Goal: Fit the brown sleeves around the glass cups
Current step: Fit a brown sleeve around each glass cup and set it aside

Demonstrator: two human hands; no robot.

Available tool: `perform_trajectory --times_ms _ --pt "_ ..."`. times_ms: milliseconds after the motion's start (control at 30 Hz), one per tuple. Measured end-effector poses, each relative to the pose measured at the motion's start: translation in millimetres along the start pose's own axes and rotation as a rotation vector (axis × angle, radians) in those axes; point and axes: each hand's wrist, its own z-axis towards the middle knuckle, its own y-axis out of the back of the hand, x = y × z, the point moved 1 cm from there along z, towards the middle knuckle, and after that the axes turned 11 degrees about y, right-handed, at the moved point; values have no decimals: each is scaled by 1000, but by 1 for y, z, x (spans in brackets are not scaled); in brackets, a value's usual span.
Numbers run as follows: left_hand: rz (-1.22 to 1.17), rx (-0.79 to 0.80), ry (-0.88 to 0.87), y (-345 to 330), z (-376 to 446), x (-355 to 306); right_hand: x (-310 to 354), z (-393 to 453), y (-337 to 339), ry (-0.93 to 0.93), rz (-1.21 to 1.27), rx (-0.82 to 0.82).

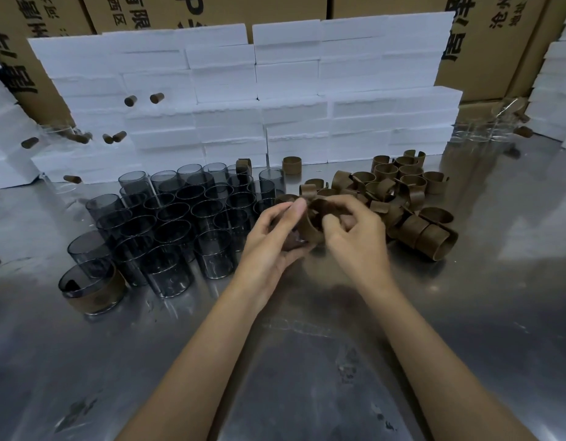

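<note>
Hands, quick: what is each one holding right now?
Left hand: fingers curled round the brown band-shaped sleeve, with a glass cup apparently in the palm, mostly hidden.
Right hand: pinches the same sleeve from its side.

One brown sleeve (313,229) is held above the table between both hands, curled into an open ring. Whether a cup is inside it, I cannot tell. The smoky glass cups (167,218) stand upright in close rows on the left. One sleeved cup (90,289) stands at the near left corner of the group. Many loose sleeves (399,198) lie piled on the right.
</note>
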Motion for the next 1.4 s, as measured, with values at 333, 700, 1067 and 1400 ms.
perform_trajectory --times_ms 333,700,1067,1400 --pt "45 14 8 -4 -1 3 5 -7 -3 34 -38 72" --pt "6 75 20 -3 1 3 -1 -4 -13 -335 328 333" --pt "-72 117 36 -11 -3 7 -10 -6 -17 -349 432 14" --pt "-213 -230 109 5 3 3 0 -14 -34 -72 336 90"
